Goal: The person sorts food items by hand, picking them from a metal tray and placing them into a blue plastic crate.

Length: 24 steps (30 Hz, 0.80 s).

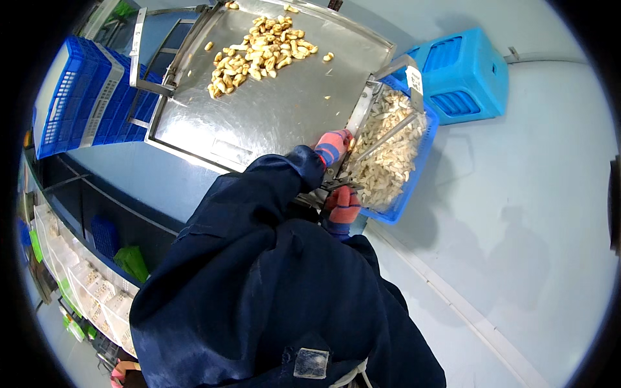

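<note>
My left hand [334, 144], in a pink and blue striped glove, is at the right edge of the stainless steel tray table [291, 116]. A small tan nut-like piece [352, 144] is at its fingertips. Just below, my right hand [342, 206], in a matching glove, is curled beside a metal fitting [342, 184] at the table corner. Whether those fingers grip something is hidden. A pile of tan and brown nut-like pieces [264, 48] lies on the table's far part. Right of my hands, a blue plastic basket [429, 131] holds many pale, curved pieces [388, 160] beneath a metal bar [388, 136].
A bright blue plastic stool [465, 72] lies on its side beyond the basket. Stacked blue crates [73, 97] stand left of the table. Clear bins [92, 286] with small pieces line the lower left. Another person's arm [125, 368] shows at the bottom left.
</note>
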Motion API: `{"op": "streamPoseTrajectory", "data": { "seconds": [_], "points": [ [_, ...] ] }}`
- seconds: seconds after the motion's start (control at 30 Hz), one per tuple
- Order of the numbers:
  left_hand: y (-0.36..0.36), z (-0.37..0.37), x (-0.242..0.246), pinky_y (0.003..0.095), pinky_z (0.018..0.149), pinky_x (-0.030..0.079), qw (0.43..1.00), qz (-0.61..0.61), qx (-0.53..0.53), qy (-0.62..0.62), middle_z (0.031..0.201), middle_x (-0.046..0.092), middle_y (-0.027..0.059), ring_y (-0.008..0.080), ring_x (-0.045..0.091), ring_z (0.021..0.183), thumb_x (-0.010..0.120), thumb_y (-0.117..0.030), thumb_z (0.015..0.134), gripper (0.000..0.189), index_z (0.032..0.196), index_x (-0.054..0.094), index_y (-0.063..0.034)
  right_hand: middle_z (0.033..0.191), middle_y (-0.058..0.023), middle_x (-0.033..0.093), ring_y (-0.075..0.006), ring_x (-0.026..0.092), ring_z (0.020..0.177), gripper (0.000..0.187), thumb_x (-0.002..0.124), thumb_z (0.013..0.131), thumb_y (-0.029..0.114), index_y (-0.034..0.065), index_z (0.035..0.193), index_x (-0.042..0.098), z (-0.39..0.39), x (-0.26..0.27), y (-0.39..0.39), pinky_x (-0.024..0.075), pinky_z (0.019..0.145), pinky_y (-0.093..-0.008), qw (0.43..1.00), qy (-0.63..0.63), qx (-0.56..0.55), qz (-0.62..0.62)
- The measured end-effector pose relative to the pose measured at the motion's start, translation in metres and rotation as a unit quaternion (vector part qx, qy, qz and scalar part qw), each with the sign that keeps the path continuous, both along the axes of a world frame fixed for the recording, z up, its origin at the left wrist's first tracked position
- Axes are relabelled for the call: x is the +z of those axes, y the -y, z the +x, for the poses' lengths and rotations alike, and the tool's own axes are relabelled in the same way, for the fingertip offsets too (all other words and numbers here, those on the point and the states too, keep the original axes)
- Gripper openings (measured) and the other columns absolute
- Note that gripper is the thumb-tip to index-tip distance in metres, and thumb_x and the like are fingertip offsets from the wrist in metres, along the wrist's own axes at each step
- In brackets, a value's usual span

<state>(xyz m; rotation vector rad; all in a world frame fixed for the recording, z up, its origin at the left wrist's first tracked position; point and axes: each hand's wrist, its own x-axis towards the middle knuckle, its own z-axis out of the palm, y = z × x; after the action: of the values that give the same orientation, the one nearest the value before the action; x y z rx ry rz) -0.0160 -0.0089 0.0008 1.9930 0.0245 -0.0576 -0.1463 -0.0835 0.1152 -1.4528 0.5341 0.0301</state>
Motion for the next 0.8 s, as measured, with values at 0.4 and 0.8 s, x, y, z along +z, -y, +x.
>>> {"op": "streamPoseTrajectory", "data": {
  "seconds": [0.4,0.8],
  "points": [
    [0.006,0.005,0.001,0.0278,0.056,0.042,0.996,0.022,0.003,-0.09,0.064,0.056,0.0077,0.0167,0.053,0.058,0.05,-0.001,0.068,0.019,0.085,0.057,-0.0068,0.047,0.0002,0.043,-0.0075,0.037,0.039,0.028,0.049,0.081,0.025,0.0049,0.062,0.051,0.003,0.023,0.002,0.0278,0.036,-0.0229,0.999,-0.003,0.026,0.031],
    [0.024,0.018,0.077,0.0352,0.067,0.045,0.999,-0.007,0.017,-0.051,0.079,0.059,0.0162,0.0303,0.057,0.077,0.051,-0.013,0.074,0.019,0.091,0.059,-0.0106,0.048,-0.0003,0.042,-0.0084,0.036,0.039,0.027,0.047,0.082,0.024,0.0059,0.061,0.048,0.0,-0.011,0.006,0.0252,0.038,-0.0233,1.0,0.014,0.006,0.01]
  ]
}}
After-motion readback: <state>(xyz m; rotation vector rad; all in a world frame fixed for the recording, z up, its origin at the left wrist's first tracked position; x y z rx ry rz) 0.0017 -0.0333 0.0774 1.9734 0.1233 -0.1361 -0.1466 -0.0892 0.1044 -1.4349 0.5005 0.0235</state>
